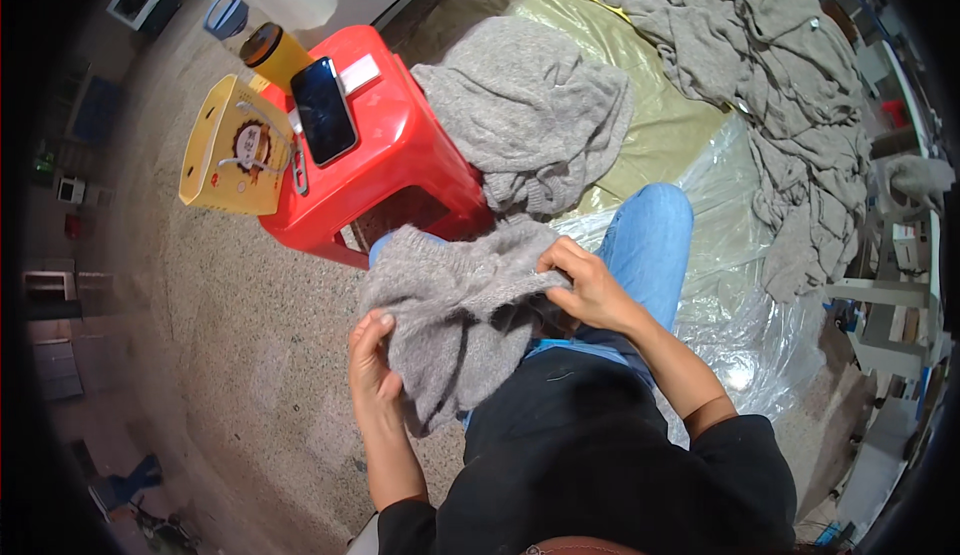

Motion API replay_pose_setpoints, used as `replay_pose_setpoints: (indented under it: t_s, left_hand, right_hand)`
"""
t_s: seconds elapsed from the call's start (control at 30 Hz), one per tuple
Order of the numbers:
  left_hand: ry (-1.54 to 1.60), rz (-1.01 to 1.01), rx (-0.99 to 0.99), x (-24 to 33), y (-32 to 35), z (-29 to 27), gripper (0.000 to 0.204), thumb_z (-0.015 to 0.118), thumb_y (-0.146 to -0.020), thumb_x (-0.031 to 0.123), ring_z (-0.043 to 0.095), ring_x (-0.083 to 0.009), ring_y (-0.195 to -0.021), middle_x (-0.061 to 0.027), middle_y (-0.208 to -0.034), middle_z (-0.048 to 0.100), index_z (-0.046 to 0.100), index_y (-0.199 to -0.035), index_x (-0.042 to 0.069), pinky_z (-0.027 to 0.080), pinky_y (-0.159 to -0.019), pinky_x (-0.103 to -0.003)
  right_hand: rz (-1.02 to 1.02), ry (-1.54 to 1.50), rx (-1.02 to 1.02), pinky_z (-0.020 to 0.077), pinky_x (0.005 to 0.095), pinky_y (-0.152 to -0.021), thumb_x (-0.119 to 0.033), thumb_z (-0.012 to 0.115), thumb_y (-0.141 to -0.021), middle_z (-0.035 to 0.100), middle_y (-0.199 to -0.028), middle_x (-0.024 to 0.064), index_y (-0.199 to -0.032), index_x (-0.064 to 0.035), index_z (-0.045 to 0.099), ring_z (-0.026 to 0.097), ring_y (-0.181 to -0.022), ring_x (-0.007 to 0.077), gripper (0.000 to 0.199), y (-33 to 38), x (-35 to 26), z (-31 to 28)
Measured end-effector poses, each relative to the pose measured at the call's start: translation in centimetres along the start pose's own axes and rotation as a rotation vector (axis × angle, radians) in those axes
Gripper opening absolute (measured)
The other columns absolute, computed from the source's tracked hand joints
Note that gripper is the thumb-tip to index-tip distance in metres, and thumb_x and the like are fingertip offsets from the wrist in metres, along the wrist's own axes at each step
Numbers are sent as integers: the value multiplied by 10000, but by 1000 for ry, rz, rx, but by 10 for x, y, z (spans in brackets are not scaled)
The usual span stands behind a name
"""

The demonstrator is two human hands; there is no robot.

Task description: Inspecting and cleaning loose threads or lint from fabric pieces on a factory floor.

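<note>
A grey knitted garment [455, 300], perhaps a sweater, is spread over my lap between both hands. My left hand [374, 355] grips its left edge, with the thumb on top and the other fingers mostly hidden behind the knit. On the other side my right hand [590, 285] pinches a fold of the same garment between thumb and fingers. Part of the cloth hangs down between my legs, and its far end lies close to the red stool.
Ahead stands a red plastic stool [400, 145] bearing a phone [323, 111], a yellow paper bag [222, 150], small snips [300, 167] and an amber bottle [277, 55]. Grey knit piles [530, 95] lie on plastic sheeting [690, 170], with more knitwear [740, 65] at far right.
</note>
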State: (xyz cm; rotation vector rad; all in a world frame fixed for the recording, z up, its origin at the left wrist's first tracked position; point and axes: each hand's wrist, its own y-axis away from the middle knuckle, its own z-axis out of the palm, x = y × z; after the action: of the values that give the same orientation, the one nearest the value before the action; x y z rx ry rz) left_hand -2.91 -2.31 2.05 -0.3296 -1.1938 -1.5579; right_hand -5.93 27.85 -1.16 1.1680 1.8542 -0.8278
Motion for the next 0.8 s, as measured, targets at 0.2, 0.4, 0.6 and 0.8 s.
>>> replay_pose_setpoints:
  t_s: [0.2,0.4,0.6,0.8]
  left_hand:
    - [146,-72,-81,4,13,8,175,588,-848,80,646,-244,-921,-160,-970,665,610,-976,-37,503,-878,-369]
    - [45,-99,-81,-11,10,21,146,614,-851,78,636,-172,-863,-98,-919,669,625,-958,-20,493,-844,-307]
    - [-75,37,-119,-25,17,57,69,643,-838,17,569,-70,-764,-22,-842,643,646,-902,-10,447,-728,-211]
    - [-104,112,-187,-32,22,60,80,641,-845,-16,550,-48,-720,-6,-813,623,635,-925,-24,444,-686,-181]
  right_hand:
    - [123,-162,93,448,282,-663,15,600,-694,588,-794,79,-933,-8,646,567,-725,187,245,7,2,-12]
    - [85,-47,94,476,279,-636,27,629,-682,634,-817,92,-949,-19,673,611,-709,195,275,5,-14,-19]
    - [-450,94,228,514,316,-580,40,674,-632,643,-830,101,-884,1,665,638,-676,230,255,-2,-63,20]
    - [-527,191,314,495,286,-544,-24,695,-672,614,-812,66,-874,-28,629,621,-638,188,212,-13,-71,38]
